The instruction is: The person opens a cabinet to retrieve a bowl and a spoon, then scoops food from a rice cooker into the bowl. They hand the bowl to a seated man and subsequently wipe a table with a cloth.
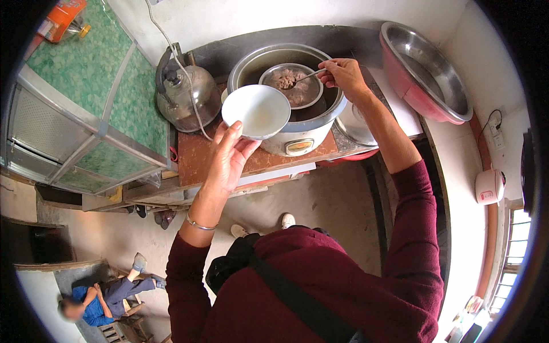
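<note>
My left hand (230,157) grips a white bowl (257,108) by its near rim, thumb on top. The bowl is tilted and looks empty apart from a faint wet sheen. It hangs over the front left rim of a large rice cooker (303,139) with its lid off. Inside the cooker sits a metal basin (313,98) of chunky brownish-pink food (284,79), perhaps meat. My right hand (341,76) pinches the handle of a metal spoon (311,74). The spoon's head rests in the food and is partly hidden by it.
Left of the cooker stands a metal kettle (191,94), with a cord (182,66) hanging across it. A glass lid (355,126) lies to the right. A large metal basin (426,74) leans at the back right. Behind me, at lower left, a person (108,300) sits on a chair.
</note>
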Available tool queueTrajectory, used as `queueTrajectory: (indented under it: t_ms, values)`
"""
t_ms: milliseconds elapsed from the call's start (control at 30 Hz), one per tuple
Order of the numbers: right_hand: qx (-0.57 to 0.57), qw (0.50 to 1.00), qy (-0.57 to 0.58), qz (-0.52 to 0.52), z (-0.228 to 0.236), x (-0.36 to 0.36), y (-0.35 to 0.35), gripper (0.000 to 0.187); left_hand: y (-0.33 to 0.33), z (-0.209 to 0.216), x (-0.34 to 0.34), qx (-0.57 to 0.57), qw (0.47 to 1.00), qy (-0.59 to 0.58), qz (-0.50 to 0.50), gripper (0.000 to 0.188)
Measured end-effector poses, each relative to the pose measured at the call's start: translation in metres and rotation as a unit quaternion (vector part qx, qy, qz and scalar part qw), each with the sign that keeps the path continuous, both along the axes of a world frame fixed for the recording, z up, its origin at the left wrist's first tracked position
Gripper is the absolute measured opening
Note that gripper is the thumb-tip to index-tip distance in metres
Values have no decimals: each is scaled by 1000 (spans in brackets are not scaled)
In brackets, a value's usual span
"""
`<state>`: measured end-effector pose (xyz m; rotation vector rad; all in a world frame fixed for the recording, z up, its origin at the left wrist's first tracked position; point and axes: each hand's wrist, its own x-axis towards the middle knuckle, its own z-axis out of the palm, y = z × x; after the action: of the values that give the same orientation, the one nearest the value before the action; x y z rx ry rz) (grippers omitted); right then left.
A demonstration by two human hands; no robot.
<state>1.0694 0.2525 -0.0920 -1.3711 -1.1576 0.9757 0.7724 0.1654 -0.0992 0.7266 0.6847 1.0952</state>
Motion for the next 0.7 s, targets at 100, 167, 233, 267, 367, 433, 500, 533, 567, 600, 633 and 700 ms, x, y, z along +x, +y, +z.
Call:
queueTrajectory:
  t_ms: [100, 167, 233, 267, 367, 433, 500, 533, 567, 600, 633, 700]
  values:
    - [33, 999, 3, -9, 14, 7, 1, 21, 12, 5, 10, 5, 1000, -4, -8, 55]
    - [46, 999, 5, -14, 27, 11, 0, 21, 20, 4, 16, 3, 1000, 6, -2, 51]
    - [63, 998, 9, -4, 42, 13, 1, 22, 27, 4, 21, 1, 1000, 14, -1, 50]
    - [74, 997, 10, -3, 51, 14, -1, 22, 30, 5, 24, 1, 1000, 13, 0, 49]
    - [100, 995, -1, 6, 79, 4, -16, 22, 36, 9, 34, -2, 1000, 10, 1, 47]
    - [117, 992, -12, 34, 89, -3, -27, 23, 37, 12, 37, 1, 1000, 0, -6, 46]
    - [130, 988, -50, 67, 92, -7, -35, 24, 38, 11, 42, 7, 1000, -5, -7, 44]
    - [133, 986, -66, 75, 92, -11, -40, 24, 38, 10, 43, 9, 1000, -8, -12, 44]
    - [136, 984, -83, 83, 91, -17, -47, 25, 38, 10, 43, 12, 1000, -12, -15, 44]
    - [138, 981, -99, 90, 91, -22, -53, 25, 38, 9, 44, 14, 1000, -15, -21, 43]
    - [141, 978, -124, 94, 89, -24, -58, 25, 38, 7, 44, 15, 999, -16, -26, 43]
    - [160, 968, -167, 93, 85, -30, -65, 25, 39, 4, 42, 18, 999, -19, -34, 42]
